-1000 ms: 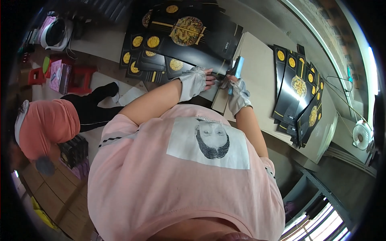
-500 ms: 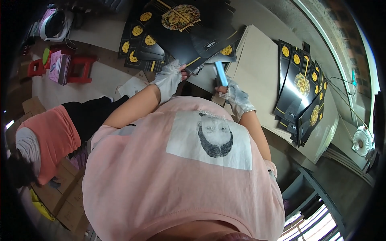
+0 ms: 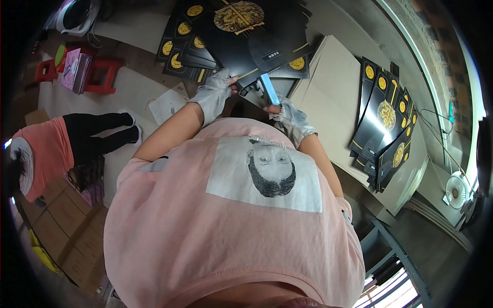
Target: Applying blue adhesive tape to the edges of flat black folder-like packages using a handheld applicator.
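Note:
A large black printed sheet (image 3: 241, 49) with a round gold emblem lies at the top centre, over several similar black pieces. My left hand (image 3: 214, 93), in a thin whitish glove with bare fingertips, pinches this sheet's near corner. A light-blue flat bar (image 3: 269, 89) is held upright in my right hand (image 3: 291, 117), which wears a similar glove. The bar's upper end is at the near edge of the black sheet, and I cannot tell whether they touch. Small dark parts under that edge are partly hidden.
Pale boards (image 3: 328, 77) are stacked on the right, with more black printed pieces (image 3: 380, 118) on top. A white fan (image 3: 457, 191) stands far right. At left are a red stool (image 3: 102, 77), another person (image 3: 51, 146) bending over, and cardboard boxes (image 3: 64, 218).
My right hand has brought the blue bar leftward to the black sheet's near edge. My left hand stays at the sheet's corner. The other person at left has shifted, and their legs now show.

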The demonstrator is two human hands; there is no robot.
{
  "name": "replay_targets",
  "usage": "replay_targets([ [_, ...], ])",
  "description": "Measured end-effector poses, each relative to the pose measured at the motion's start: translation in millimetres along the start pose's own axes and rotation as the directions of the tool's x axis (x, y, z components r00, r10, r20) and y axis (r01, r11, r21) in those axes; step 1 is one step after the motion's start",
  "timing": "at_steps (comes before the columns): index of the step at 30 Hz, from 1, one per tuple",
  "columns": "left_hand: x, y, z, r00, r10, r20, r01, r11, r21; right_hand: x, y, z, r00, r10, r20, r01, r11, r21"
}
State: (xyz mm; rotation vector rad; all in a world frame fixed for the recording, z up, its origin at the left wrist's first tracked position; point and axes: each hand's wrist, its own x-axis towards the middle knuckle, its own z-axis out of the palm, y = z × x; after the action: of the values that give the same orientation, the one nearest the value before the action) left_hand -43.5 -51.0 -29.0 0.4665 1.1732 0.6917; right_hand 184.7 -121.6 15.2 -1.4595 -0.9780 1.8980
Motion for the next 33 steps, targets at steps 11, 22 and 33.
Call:
replay_targets([
  [11,9,-9,-11,0.999,0.049,0.018,-0.052,0.979,0.198,19,-4,20,0.999,-0.046,0.005,0.046,0.998,-0.053],
  [22,9,-10,-18,0.998,0.047,0.042,-0.056,0.964,0.259,24,11,21,0.998,0.047,-0.035,-0.046,0.998,0.046],
  [33,2,31,-103,0.752,0.641,-0.152,-0.213,0.454,0.865,8,29,-7,0.949,0.155,-0.274,-0.073,0.955,0.286],
])
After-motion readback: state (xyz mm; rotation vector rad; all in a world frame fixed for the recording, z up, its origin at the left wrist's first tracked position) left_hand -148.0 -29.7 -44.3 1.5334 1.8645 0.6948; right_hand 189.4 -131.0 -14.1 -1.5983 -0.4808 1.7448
